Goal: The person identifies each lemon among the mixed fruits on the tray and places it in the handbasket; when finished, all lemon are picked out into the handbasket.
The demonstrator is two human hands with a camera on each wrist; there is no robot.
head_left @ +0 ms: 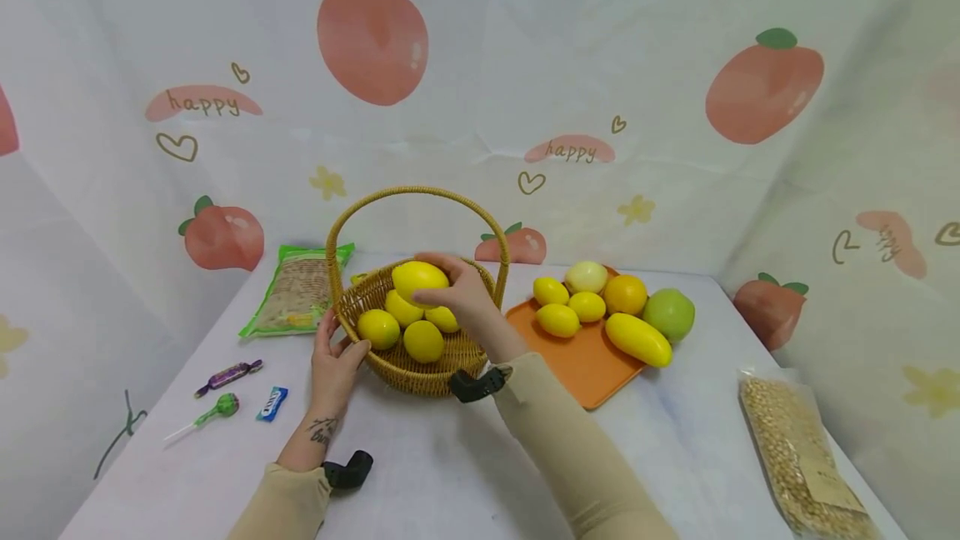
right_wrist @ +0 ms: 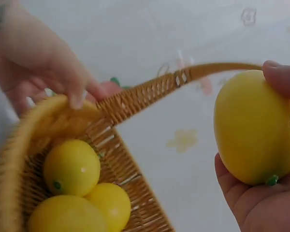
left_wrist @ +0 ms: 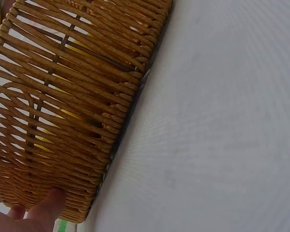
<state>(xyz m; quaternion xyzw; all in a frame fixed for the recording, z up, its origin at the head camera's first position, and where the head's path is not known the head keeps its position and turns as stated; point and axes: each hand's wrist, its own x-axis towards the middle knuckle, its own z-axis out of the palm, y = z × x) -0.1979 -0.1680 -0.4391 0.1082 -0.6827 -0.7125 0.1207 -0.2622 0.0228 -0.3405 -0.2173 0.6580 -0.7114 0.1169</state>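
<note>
The right hand [head_left: 461, 294] grips a large yellow lemon [head_left: 420, 280], fingers and thumb curled round it, and holds it just above the wicker basket [head_left: 420, 373], clear of the four lemons [head_left: 378, 328] lying inside. The left hand [head_left: 335, 361] steadies the basket at its 9 o'clock side, thumb hooked over the rim and fingers pressed on the outer weave.

The step in hand looks like loading yellow fruit into the basket, though lifting one out cannot be ruled out from one moment. If it is going in, the next move calls for lowering the lemon under the handle into a gap toward 12 o'clock, then relaxing the grip only once it rests on the others, so it does not roll.

At 3 o'clock from the basket, the orange tray [head_left: 585, 365] carries more fruit, including three smaller lemons and a green apple [head_left: 670, 314]. At 9 to 10 o'clock lie sweets [head_left: 228, 375] and a green packet [head_left: 296, 290].

The left wrist view shows only weave, tablecloth and fingertips; the basket floor is hidden under fruit. The bag of grain [head_left: 802, 457] at 4 o'clock is cut off by the frame.
</note>
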